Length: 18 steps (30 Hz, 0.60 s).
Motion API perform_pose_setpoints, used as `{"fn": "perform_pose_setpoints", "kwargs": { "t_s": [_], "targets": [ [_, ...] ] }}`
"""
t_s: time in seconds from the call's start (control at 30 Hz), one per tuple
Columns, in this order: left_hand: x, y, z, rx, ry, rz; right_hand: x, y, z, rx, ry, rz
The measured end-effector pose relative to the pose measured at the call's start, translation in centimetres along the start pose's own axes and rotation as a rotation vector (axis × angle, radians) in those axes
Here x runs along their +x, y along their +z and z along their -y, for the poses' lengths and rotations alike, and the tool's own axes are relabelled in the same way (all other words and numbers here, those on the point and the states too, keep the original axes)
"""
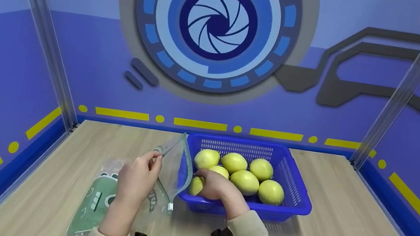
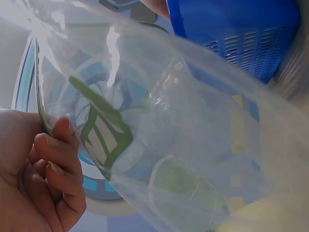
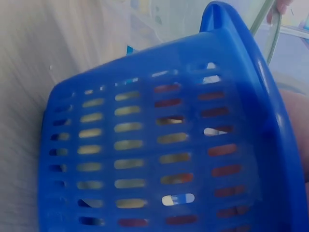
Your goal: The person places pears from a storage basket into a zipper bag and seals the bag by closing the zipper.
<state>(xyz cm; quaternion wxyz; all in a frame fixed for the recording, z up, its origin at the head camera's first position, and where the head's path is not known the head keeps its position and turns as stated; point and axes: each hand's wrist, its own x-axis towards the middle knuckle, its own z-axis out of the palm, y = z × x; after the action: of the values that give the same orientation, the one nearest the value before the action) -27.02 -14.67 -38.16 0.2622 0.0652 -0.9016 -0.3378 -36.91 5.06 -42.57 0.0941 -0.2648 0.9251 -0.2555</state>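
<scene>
My left hand (image 1: 139, 175) pinches the green-edged rim of a clear zip bag (image 1: 190, 166) between thumb and fingers. The bag's mouth gapes beside the basket, and a white slider (image 1: 170, 206) hangs at its lower corner. Through the plastic in the left wrist view, a yellow round shape (image 2: 268, 217) shows at the bottom. My right hand (image 1: 217, 186) reaches into the blue basket (image 1: 296, 198), its fingers curled round a yellow-green lemon (image 1: 196, 185) at the left side. Several more lemons (image 1: 244, 182) lie in the basket. The right wrist view shows mostly the basket's slotted wall (image 3: 145, 154).
A flat green-and-clear packet (image 1: 90, 208) with a cartoon print lies on the wooden table (image 1: 333, 231), left of my left forearm. Blue printed panels (image 1: 202, 111) enclose the table at the back and sides, with metal posts (image 1: 390, 89) at the corners.
</scene>
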Motion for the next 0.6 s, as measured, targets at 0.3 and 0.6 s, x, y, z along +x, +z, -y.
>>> {"fn": "perform_pose_setpoints", "kwargs": {
  "t_s": [0.3, 0.6],
  "targets": [
    [0.0, 0.0, 0.0, -0.014, -0.011, 0.008, -0.2, 0.0, -0.8, 0.1, -0.011, -0.04],
    [0.0, 0.0, 0.0, -0.009, -0.011, 0.01, -0.9, -0.3, -1.3, 0.198, -0.075, -0.094]
  ]
}}
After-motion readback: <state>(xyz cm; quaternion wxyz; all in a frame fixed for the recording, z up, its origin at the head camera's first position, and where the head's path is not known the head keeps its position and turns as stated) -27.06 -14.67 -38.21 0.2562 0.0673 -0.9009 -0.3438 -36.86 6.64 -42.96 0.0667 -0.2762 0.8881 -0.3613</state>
